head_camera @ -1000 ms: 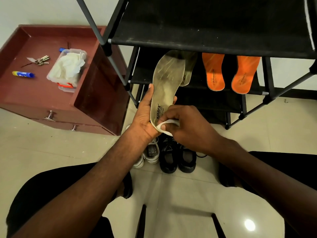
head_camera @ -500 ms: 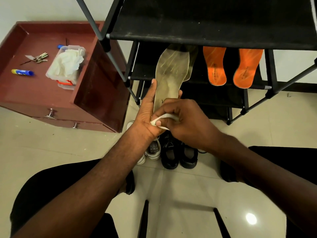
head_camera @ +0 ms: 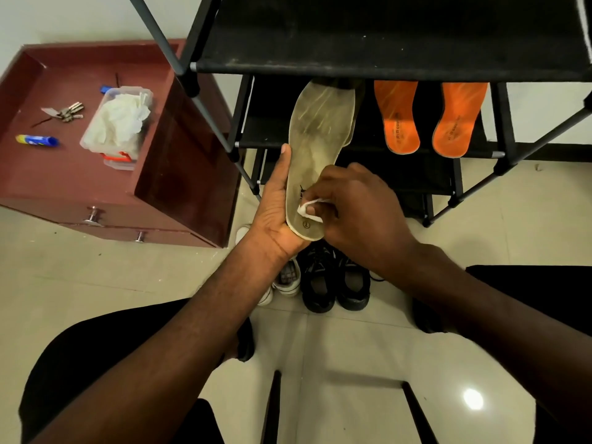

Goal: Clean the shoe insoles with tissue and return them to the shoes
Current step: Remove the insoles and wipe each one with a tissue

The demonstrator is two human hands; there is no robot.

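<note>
My left hand [head_camera: 275,206] holds a worn beige insole [head_camera: 317,133] upright by its heel end, in front of the shoe rack. My right hand [head_camera: 358,213] pinches a small white tissue [head_camera: 308,209] against the heel area of that insole. A second beige insole [head_camera: 351,113] lies just behind it on the rack shelf, mostly hidden. Two orange insoles [head_camera: 397,120] [head_camera: 458,120] rest side by side on the same shelf. On the floor below my hands stand a pair of black shoes [head_camera: 333,283] and a pair of white sneakers [head_camera: 286,278], partly hidden by my left arm.
The black shoe rack [head_camera: 368,43] fills the upper centre and right. A dark red cabinet [head_camera: 64,174] at left carries a clear plastic box of tissues [head_camera: 117,126], keys [head_camera: 69,112] and a blue tube [head_camera: 37,140]. My knees in black flank the tiled floor [head_camera: 352,347].
My right hand has slid the tissue a little up and down over the heel area of the insole. The insole has tilted slightly more upright, and the heel marking now shows.
</note>
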